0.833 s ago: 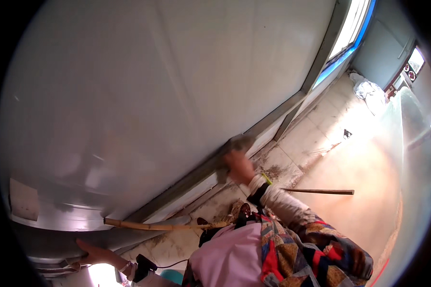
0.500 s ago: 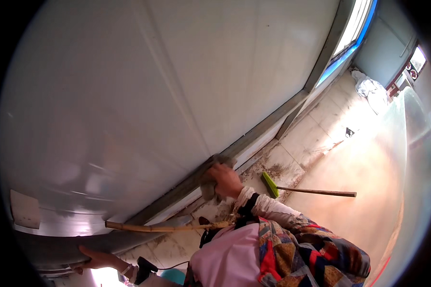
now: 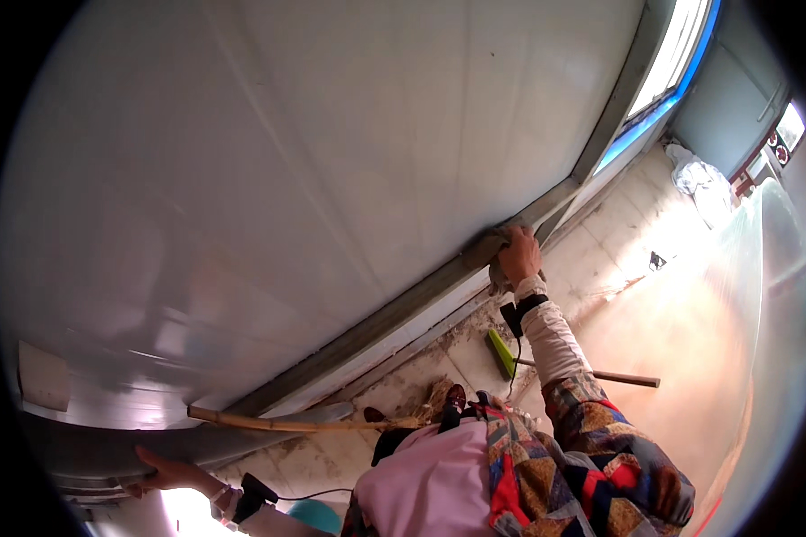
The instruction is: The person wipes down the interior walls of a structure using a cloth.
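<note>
My right hand (image 3: pixel 518 256) is closed on a grey-brown cloth (image 3: pixel 500 274) and presses it against a grey metal rail (image 3: pixel 403 315) that runs along the foot of the white wall panel. Some of the cloth hangs below the rail. At the lower left, my left hand (image 3: pixel 166 473) lies against a long dark grey object (image 3: pixel 107 452), its thumb stretched apart from the other fingers. What part of it the fingertips touch is hard to see. A bamboo pole (image 3: pixel 278 421) leads from beside my body toward that grey object.
A green-headed brush (image 3: pixel 501 354) with a wooden handle lies on the dirty tiled floor (image 3: pixel 430 371). Clear plastic sheeting (image 3: pixel 734 295) stands at the right. White fabric (image 3: pixel 700 182) is heaped far off. A teal round thing (image 3: pixel 315 515) sits near my left arm.
My right hand has slid the cloth along the rail, away from me and to the right, close to the upright post. The left hand has shifted slightly left.
</note>
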Tool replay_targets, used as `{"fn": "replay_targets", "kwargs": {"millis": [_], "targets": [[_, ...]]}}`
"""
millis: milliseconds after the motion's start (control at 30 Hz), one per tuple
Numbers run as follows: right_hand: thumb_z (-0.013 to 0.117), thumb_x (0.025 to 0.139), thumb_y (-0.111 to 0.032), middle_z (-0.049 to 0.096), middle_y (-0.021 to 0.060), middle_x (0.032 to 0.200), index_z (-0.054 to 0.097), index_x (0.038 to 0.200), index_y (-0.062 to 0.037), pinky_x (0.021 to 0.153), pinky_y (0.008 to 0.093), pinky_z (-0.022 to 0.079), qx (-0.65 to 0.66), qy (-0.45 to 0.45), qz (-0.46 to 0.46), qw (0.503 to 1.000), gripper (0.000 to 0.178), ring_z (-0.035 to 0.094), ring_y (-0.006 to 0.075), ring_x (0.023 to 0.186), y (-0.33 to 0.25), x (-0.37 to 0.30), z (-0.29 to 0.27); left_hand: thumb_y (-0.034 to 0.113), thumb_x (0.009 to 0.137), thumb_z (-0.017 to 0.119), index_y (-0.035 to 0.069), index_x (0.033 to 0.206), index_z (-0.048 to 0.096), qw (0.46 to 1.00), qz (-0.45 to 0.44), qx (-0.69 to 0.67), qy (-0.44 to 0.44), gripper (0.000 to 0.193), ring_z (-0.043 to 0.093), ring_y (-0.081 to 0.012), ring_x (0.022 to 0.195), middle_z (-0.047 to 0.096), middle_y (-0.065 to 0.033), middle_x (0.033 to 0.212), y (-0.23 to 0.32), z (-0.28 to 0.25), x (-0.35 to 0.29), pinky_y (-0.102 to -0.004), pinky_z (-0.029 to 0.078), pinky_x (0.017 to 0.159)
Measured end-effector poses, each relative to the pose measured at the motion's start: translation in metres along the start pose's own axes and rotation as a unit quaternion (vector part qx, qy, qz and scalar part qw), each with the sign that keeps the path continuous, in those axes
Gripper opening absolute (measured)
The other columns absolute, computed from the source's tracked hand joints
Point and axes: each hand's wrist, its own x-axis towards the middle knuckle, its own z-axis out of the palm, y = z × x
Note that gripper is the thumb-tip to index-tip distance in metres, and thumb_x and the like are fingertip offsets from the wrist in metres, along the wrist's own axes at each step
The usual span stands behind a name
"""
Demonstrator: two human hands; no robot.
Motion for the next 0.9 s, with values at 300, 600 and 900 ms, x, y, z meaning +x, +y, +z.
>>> {"fn": "replay_targets", "kwargs": {"millis": [300,600,900], "targets": [[0.066,0.070,-0.010,0.056,0.0138,0.111,0.062,0.109,-0.0090,0.082,0.0462,0.053,0.056,-0.195,-0.164,0.965,0.039,0.059,0.0362,0.103,-0.078,-0.090,0.016,0.031,0.089,0.074,-0.010,0.137,0.033,0.998,0.019,-0.051,-0.013,0.075,0.060,-0.0300,0.103,0.057,-0.0233,0.124,0.012,0.001,-0.004,-0.0409,0.054,0.092],[0.063,0.073,-0.008,0.057,0.0118,0.112,0.063,0.116,-0.0125,0.084,0.0470,0.051,0.234,-0.307,-0.279,0.879,0.043,0.057,0.0361,0.107,-0.121,-0.151,0.023,0.046,0.087,0.073,-0.014,0.129,0.041,0.994,0.088,0.056,0.038,0.080,0.064,-0.0344,0.096,0.064,-0.0280,0.109,-0.016,0.006,0.010,-0.0412,0.056,0.084],[0.064,0.080,-0.010,0.068,0.0164,0.111,0.067,0.114,-0.0093,0.085,0.0397,0.052,0.416,-0.093,0.118,0.897,0.034,0.066,0.0315,0.099,-0.051,-0.087,0.025,0.039,0.086,0.075,-0.012,0.130,0.045,0.996,0.076,0.027,0.048,0.074,0.065,-0.0360,0.096,0.062,-0.0291,0.115,-0.015,-0.002,0.010,-0.0424,0.057,0.083]]}}
